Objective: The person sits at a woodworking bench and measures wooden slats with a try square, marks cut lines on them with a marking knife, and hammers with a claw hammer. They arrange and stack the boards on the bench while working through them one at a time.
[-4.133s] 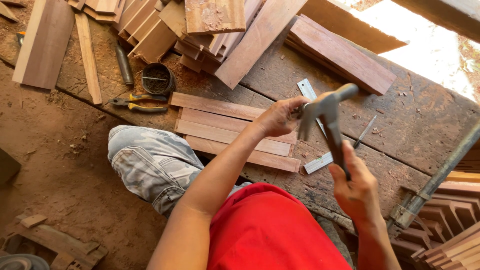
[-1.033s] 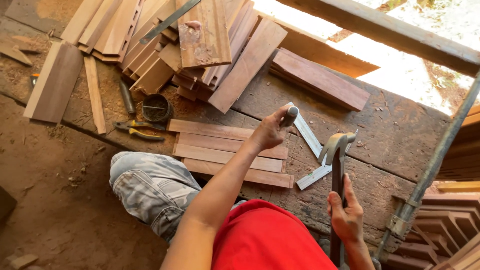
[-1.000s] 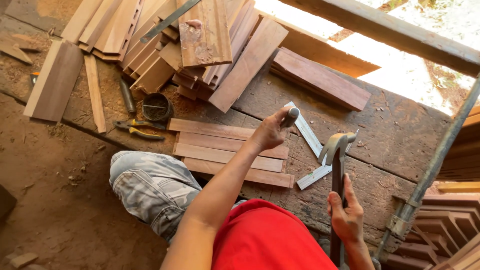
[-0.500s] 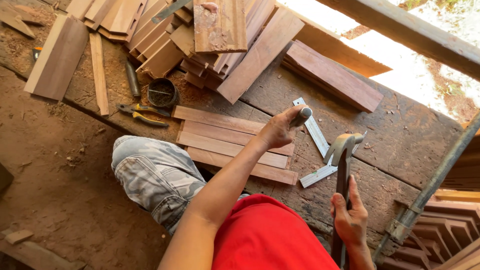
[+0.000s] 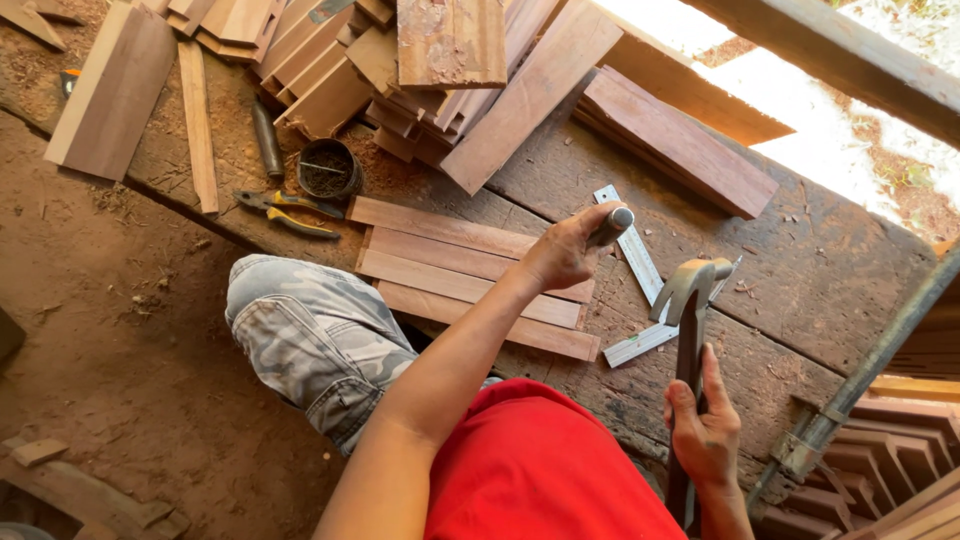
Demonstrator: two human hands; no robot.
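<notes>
My left hand (image 5: 562, 252) is closed around a short grey metal rod (image 5: 612, 226), like a punch or chisel, held just above the right end of several flat wooden slats (image 5: 450, 270) laid side by side on the workbench. My right hand (image 5: 703, 430) grips the handle of a claw hammer (image 5: 688, 310), its metal head raised near a steel try square (image 5: 640, 270) that lies on the bench. My arm in a red shirt and my knee in camouflage trousers fill the lower middle.
A pile of wooden boards (image 5: 440, 60) covers the far bench, with a long plank (image 5: 680, 140) to its right. Yellow-handled pliers (image 5: 285, 212), a small dark tin (image 5: 328, 168) and a metal rod lie left of the slats. A pipe clamp (image 5: 860, 380) runs along the right.
The view has shifted slightly. My left hand with the metal rod stays over the slats' end, and my right hand keeps the hammer upright; four seconds ago both hands were together at the hammer.
</notes>
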